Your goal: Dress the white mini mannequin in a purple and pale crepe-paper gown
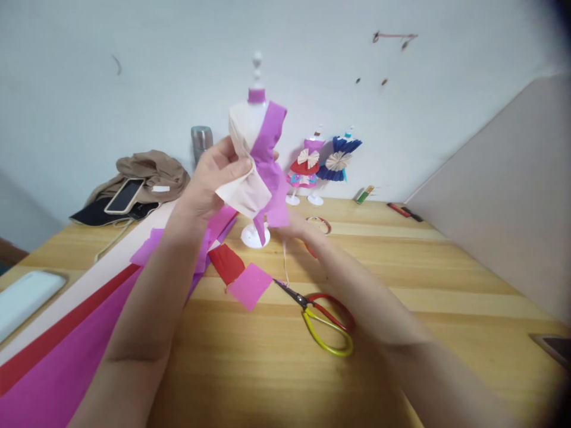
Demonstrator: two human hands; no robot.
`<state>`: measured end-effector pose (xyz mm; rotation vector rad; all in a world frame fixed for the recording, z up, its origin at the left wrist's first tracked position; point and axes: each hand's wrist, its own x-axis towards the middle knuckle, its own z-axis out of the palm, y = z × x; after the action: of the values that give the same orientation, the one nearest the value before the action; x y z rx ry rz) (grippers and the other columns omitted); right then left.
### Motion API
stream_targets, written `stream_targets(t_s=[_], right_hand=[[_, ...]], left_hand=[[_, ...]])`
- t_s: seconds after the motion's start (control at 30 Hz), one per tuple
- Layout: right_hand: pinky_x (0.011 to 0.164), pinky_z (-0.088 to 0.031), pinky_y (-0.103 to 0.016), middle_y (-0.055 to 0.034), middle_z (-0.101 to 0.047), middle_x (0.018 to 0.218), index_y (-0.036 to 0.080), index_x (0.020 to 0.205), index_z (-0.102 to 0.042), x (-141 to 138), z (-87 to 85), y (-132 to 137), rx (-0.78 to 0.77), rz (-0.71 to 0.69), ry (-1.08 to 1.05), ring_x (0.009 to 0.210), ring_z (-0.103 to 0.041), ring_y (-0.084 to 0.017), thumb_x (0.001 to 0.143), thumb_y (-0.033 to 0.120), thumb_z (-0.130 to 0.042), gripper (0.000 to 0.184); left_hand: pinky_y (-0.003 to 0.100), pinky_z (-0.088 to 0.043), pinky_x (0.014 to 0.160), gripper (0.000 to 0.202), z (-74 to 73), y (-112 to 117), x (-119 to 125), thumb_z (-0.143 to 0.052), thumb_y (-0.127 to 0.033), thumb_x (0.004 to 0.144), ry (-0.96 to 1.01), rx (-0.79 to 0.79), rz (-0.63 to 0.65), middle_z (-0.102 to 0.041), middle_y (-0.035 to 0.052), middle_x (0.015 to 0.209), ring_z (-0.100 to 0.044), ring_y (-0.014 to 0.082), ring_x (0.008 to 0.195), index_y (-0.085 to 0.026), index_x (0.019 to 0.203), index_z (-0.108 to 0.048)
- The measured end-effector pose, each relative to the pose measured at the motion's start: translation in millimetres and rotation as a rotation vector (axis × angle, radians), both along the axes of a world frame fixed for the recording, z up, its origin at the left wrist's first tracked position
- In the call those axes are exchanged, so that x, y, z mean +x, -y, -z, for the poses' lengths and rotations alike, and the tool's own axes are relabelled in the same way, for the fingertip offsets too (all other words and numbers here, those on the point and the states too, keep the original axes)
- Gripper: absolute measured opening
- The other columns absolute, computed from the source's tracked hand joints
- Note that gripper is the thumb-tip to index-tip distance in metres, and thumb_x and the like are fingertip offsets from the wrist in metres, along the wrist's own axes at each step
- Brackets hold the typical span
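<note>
A small white mannequin (257, 89) on a round base stands at the table's middle, draped with a cream paper strip (243, 190) and a pink-purple paper strip (270, 160) crossed over its chest. My left hand (214, 175) pinches the cream paper at the mannequin's waist. My right hand (294, 229) reaches behind the hanging paper near the base; its fingers are mostly hidden and blurred. A thin cream thread (285, 261) hangs just below that hand. Red-and-yellow scissors (323, 321) lie on the table under my right forearm.
Long sheets of cream, red and pink paper (53, 362) lie at the left, with loose red and pink scraps (241, 276). Two small dressed mannequins (323, 163) stand by the wall. A tape roll (319, 223), phone on a brown garment (125, 195), metal flask (201, 141) and white case (24, 297) are around.
</note>
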<state>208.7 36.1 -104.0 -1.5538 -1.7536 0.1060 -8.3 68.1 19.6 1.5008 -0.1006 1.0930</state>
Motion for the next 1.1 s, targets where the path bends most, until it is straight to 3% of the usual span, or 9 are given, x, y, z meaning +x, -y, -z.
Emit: stream_targets(t_s=[0.07,0.13,0.3,0.43,0.47,0.57,0.67,0.8,1.1], right_hand=[[0.070,-0.056,-0.033,-0.0026,-0.068,0.079,0.018,0.079,-0.065,17.2,-10.4,11.6,-0.031,0.040,-0.110,0.073,-0.064,-0.018,0.083,0.036,-0.067,0.018],[0.063,-0.055,-0.033,0.0000,-0.062,0.063,0.020,0.070,-0.058,33.2,-21.0,23.7,-0.004,0.110,-0.244,0.062,-0.063,-0.017,0.078,0.031,-0.066,0.016],[0.067,-0.055,-0.037,-0.0003,-0.063,0.069,0.022,0.080,-0.056,49.6,-42.9,50.7,0.086,0.261,-0.464,0.067,-0.065,-0.019,0.071,0.029,-0.062,0.013],[0.089,-0.049,-0.043,-0.0050,-0.067,0.088,0.023,0.082,-0.060,21.8,-68.6,76.9,0.308,0.382,-0.350,0.090,-0.062,-0.023,0.070,0.024,-0.065,0.013],[0.088,-0.049,-0.043,-0.0049,-0.066,0.084,0.023,0.079,-0.059,9.3,-75.5,83.8,0.361,0.346,-0.292,0.087,-0.062,-0.023,0.076,0.026,-0.061,0.004],[0.080,-0.050,-0.040,-0.0045,-0.063,0.087,0.024,0.086,-0.056,-31.4,-88.1,97.2,0.442,0.094,-0.038,0.085,-0.060,-0.023,0.079,0.031,-0.063,0.012],[0.079,-0.049,-0.045,-0.0082,-0.059,0.095,0.023,0.096,-0.052,-59.6,-83.9,93.7,0.495,0.120,0.209,0.093,-0.056,-0.028,0.079,0.038,-0.065,0.026],[0.079,-0.048,-0.043,-0.0083,-0.058,0.092,0.023,0.090,-0.052,-68.8,-67.4,79.9,0.621,0.239,0.204,0.093,-0.056,-0.026,0.084,0.022,-0.058,0.008],[0.077,-0.047,-0.042,-0.0043,-0.063,0.087,0.025,0.081,-0.053,-56.9,-43.6,77.5,0.757,0.101,0.264,0.088,-0.061,-0.023,0.078,0.013,-0.058,0.013]], left_hand=[[0.037,-0.055,0.080,0.033,7.3,1.6,6.5,-0.082,-0.034,0.069,-0.074,-0.092,0.022,-0.073,0.0045,0.097,-0.068,0.0226,0.091,-0.023,0.098,-0.068],[0.034,-0.054,0.071,0.033,14.5,3.6,13.2,-0.082,-0.034,0.068,-0.114,-0.143,0.038,-0.071,0.0047,0.087,-0.068,0.0220,0.081,-0.021,0.095,-0.068],[0.032,-0.053,0.073,0.036,29.5,7.0,29.7,-0.082,-0.032,0.066,-0.174,-0.241,0.079,-0.069,0.0051,0.090,-0.067,0.0191,0.079,-0.020,0.096,-0.068],[0.028,-0.052,0.073,0.030,34.7,9.1,40.8,-0.078,-0.032,0.070,-0.142,-0.301,-0.012,-0.068,0.0038,0.090,-0.065,0.0163,0.079,-0.020,0.095,-0.067],[0.026,-0.051,0.069,0.027,35.1,10.3,43.0,-0.076,-0.031,0.072,-0.132,-0.306,-0.054,-0.067,0.0025,0.087,-0.063,0.0143,0.075,-0.020,0.095,-0.067],[0.021,-0.044,0.058,0.021,35.5,16.3,47.4,-0.072,-0.028,0.075,-0.132,-0.310,-0.198,-0.061,-0.0016,0.074,-0.054,0.0092,0.060,-0.021,0.094,-0.066],[0.020,-0.039,0.054,0.015,36.2,24.2,50.1,-0.069,-0.026,0.077,-0.148,-0.289,-0.292,-0.057,-0.0031,0.070,-0.049,0.0084,0.058,-0.020,0.090,-0.065],[0.020,-0.041,0.058,0.010,37.3,31.2,52.4,-0.066,-0.023,0.077,-0.155,-0.244,-0.326,-0.058,-0.0022,0.073,-0.053,0.0096,0.064,-0.018,0.086,-0.064],[0.022,-0.043,0.059,0.013,35.2,18.8,49.0,-0.066,-0.021,0.075,-0.143,-0.402,-0.231,-0.060,-0.0010,0.076,-0.054,0.0102,0.064,-0.018,0.087,-0.064]])
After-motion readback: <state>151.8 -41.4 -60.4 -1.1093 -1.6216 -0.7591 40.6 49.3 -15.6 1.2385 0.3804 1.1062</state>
